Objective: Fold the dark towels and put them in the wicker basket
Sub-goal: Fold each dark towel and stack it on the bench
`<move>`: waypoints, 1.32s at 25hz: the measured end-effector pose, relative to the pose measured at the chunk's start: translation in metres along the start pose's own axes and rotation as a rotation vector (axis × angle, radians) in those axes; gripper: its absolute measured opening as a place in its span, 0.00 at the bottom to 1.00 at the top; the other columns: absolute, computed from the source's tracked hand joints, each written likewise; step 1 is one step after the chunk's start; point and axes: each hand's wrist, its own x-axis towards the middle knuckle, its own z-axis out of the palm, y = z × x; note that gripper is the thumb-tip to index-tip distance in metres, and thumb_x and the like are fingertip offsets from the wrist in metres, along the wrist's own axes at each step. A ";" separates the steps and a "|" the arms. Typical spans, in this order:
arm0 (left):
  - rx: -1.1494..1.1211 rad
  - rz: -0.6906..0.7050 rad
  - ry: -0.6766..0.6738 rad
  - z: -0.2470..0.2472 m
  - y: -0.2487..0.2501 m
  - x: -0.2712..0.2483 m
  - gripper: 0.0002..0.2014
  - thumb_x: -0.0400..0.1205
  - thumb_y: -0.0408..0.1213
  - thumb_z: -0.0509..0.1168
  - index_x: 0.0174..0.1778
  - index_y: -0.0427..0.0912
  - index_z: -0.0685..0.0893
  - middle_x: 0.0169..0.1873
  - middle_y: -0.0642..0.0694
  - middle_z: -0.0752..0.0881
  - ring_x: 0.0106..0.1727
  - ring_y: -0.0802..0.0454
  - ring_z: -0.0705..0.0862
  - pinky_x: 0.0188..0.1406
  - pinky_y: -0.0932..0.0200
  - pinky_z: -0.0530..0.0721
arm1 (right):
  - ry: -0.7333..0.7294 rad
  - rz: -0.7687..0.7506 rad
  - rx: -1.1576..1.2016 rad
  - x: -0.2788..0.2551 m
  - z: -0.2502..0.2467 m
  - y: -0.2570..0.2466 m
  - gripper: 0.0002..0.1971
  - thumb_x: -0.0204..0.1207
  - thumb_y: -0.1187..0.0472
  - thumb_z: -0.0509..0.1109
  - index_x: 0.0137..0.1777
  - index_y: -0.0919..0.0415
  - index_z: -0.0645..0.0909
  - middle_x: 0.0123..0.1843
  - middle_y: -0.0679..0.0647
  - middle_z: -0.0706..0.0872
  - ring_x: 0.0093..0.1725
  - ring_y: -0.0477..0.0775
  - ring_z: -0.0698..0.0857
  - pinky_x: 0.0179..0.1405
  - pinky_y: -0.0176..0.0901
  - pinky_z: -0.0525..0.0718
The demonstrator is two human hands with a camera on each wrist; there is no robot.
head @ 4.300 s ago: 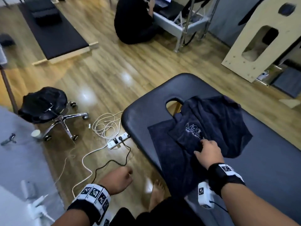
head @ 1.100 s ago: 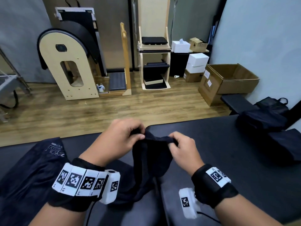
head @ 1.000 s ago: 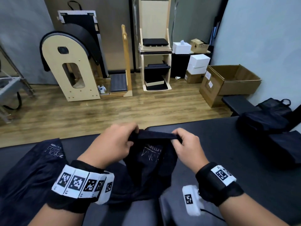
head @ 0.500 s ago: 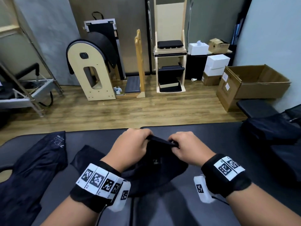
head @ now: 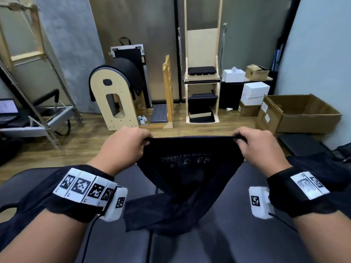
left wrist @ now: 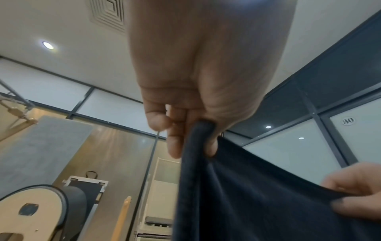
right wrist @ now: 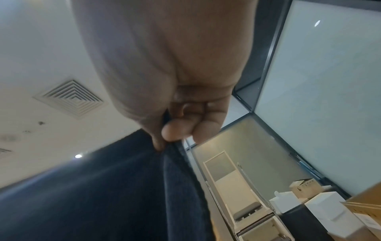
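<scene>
A dark navy towel point(head: 190, 168) with pale lettering hangs stretched between my two hands above the black padded table point(head: 218, 242). My left hand point(head: 125, 145) pinches its top left corner, and the left wrist view shows the hem point(left wrist: 193, 133) held between thumb and curled fingers. At the top right corner my right hand point(head: 256, 145) pinches the edge, seen close in the right wrist view as towel point(right wrist: 103, 187) under the thumb. The towel's lower end lies crumpled on the table. More dark cloth point(head: 24, 202) lies at the table's left end. No wicker basket is in view.
Dark bags or cloth point(head: 326, 168) sit at the table's right end. Beyond the table is wooden floor with a wooden arched barrel point(head: 114, 99), a wooden chair frame point(head: 202, 82), white boxes point(head: 254, 92) and an open cardboard box point(head: 300, 114).
My hands have moved apart and upward, pulling the bunched towel edge out wide and taut. The view has tilted up toward the room.
</scene>
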 end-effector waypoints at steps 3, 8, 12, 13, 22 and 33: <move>0.060 -0.100 -0.154 0.018 -0.028 -0.007 0.10 0.77 0.34 0.64 0.46 0.54 0.85 0.39 0.47 0.89 0.46 0.41 0.86 0.40 0.48 0.87 | -0.202 0.006 -0.164 -0.007 -0.001 0.009 0.08 0.79 0.60 0.73 0.52 0.48 0.92 0.48 0.51 0.94 0.52 0.59 0.91 0.49 0.49 0.88; -0.331 -0.278 -0.350 0.070 -0.047 -0.019 0.08 0.86 0.31 0.58 0.44 0.42 0.81 0.24 0.41 0.85 0.23 0.44 0.84 0.19 0.58 0.78 | -0.559 0.346 0.061 -0.024 0.028 0.014 0.13 0.81 0.71 0.66 0.47 0.55 0.90 0.32 0.61 0.92 0.28 0.55 0.92 0.32 0.52 0.92; -0.466 -0.359 -0.398 0.106 -0.069 -0.012 0.11 0.82 0.24 0.59 0.39 0.37 0.85 0.25 0.38 0.89 0.24 0.46 0.88 0.24 0.55 0.86 | -0.729 0.532 0.179 -0.031 0.057 0.024 0.15 0.78 0.78 0.66 0.42 0.64 0.92 0.35 0.63 0.93 0.37 0.55 0.95 0.37 0.51 0.93; -0.438 -0.347 -0.397 0.115 -0.076 -0.005 0.11 0.80 0.25 0.61 0.35 0.38 0.86 0.27 0.39 0.89 0.30 0.45 0.89 0.28 0.55 0.87 | -0.763 0.540 0.170 -0.027 0.065 0.025 0.13 0.78 0.76 0.68 0.40 0.64 0.92 0.35 0.61 0.93 0.38 0.54 0.94 0.39 0.49 0.93; -0.371 -0.101 0.405 0.011 -0.086 0.164 0.11 0.80 0.29 0.64 0.51 0.39 0.91 0.51 0.40 0.92 0.57 0.40 0.88 0.63 0.55 0.80 | 0.293 0.291 0.047 0.144 0.033 -0.044 0.10 0.80 0.59 0.69 0.50 0.59 0.93 0.46 0.63 0.93 0.53 0.66 0.89 0.47 0.42 0.77; -0.211 0.169 0.693 0.004 -0.085 0.092 0.10 0.79 0.23 0.67 0.53 0.34 0.88 0.55 0.38 0.90 0.54 0.41 0.89 0.61 0.60 0.80 | 0.464 0.069 0.085 0.071 -0.005 -0.060 0.09 0.78 0.63 0.72 0.52 0.57 0.93 0.53 0.56 0.94 0.57 0.61 0.90 0.61 0.51 0.86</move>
